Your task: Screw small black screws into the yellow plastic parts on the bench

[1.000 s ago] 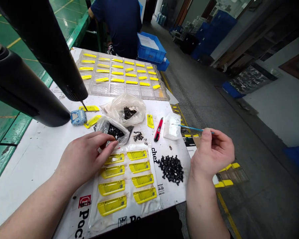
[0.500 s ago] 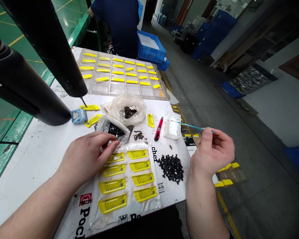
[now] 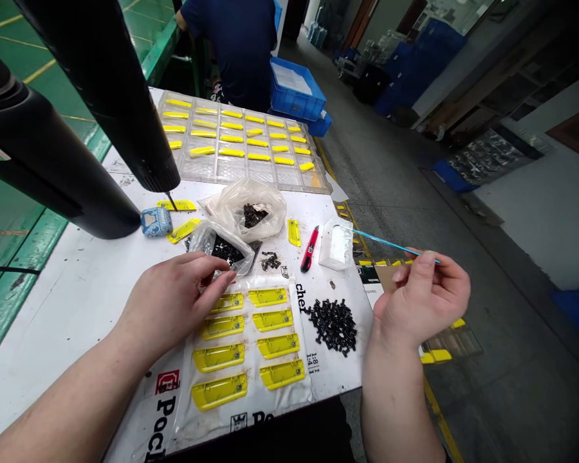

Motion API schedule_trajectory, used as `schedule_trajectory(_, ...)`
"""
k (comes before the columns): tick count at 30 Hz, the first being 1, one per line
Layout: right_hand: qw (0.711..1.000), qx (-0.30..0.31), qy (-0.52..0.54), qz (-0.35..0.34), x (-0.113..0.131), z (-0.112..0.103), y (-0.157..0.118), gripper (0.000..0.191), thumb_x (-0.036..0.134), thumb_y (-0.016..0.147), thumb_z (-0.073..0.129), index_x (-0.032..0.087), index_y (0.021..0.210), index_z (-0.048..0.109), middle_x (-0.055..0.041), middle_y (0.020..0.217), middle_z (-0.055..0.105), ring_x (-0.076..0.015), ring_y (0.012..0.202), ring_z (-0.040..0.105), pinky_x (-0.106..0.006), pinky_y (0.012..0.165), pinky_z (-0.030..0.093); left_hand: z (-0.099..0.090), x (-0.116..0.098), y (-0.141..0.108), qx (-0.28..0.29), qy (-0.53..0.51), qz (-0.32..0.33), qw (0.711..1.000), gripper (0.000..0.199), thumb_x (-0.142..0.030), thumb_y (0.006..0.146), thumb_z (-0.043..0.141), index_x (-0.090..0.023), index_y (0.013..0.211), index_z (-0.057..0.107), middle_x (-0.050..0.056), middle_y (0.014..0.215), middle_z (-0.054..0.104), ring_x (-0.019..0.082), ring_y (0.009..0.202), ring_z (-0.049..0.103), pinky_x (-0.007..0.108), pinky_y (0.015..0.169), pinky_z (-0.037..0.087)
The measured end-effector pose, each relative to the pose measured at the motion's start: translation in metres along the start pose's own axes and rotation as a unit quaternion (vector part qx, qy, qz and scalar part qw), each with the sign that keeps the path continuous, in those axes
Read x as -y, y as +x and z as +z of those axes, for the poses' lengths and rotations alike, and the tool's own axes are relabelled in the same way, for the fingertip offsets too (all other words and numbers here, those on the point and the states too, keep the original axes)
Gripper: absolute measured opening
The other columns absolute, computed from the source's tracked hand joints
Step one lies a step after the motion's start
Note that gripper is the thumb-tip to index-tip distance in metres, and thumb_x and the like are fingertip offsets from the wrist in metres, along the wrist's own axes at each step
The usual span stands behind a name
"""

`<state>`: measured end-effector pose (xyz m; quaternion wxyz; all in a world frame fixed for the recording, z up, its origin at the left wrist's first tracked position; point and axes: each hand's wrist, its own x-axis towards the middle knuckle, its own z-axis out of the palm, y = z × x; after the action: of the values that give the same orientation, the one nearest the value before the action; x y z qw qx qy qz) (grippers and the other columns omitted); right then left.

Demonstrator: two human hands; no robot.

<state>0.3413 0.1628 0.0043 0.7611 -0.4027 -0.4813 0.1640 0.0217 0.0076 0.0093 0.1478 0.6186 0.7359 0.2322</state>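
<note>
The right hand [image 3: 422, 296] pinches the slim blue stick [image 3: 386, 241] near one end, its far end at the white block [image 3: 338, 251] on the worktop [image 3: 77, 283]; it looks light, probably flexible, best held where pinched; the left hand [image 3: 178, 292] curls beside yellow parts [image 3: 222, 326], its grip impossible to tell.

I'm seeing a factory assembly workshop: electric screwdriver [image 3: 142, 128], yellow plastic parts [image 3: 277, 346] in rows, compartment tray [image 3: 232, 168], blue crates [image 3: 296, 101], line-marked green floor [image 3: 147, 22].
</note>
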Motion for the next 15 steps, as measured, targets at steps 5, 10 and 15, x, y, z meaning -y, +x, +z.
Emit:
schedule_trajectory(5,0.991,0.018,0.070,0.109,0.000,-0.006,0.005,0.033,0.034,0.082,0.095,0.020,0.095,0.068,0.0010,0.087,0.072,-0.0097,0.051,0.051,-0.023,0.044,0.034,0.001,-0.001,0.000,0.001,-0.008,-0.006,1.000,0.041,-0.060,0.106,0.053,-0.031,0.109,0.082,-0.001,0.114,0.082,0.025,0.090,0.074,0.039,0.075,0.053)
schedule_trajectory(10,0.964,0.123,0.117,0.204,0.001,-0.011,0.006,0.033,0.036,0.081,0.099,0.021,0.092,0.071,-0.0014,0.088,0.073,-0.0103,0.054,0.050,-0.022,0.047,0.038,0.001,-0.001,0.000,-0.002,-0.016,-0.013,1.000,0.036,-0.056,0.106,0.056,-0.031,0.109,0.082,-0.001,0.112,0.081,0.022,0.088,0.073,0.037,0.076,0.052)
schedule_trajectory(15,0.910,0.303,0.176,0.220,0.004,-0.012,-0.005,0.020,0.032,0.088,0.097,0.025,0.096,0.080,-0.0030,0.092,0.079,-0.0105,0.051,0.053,-0.025,0.048,0.044,-0.003,0.001,0.001,-0.015,-0.025,-0.025,0.999,0.032,-0.052,0.105,0.058,-0.029,0.106,0.082,-0.001,0.107,0.080,0.019,0.085,0.070,0.036,0.075,0.050)
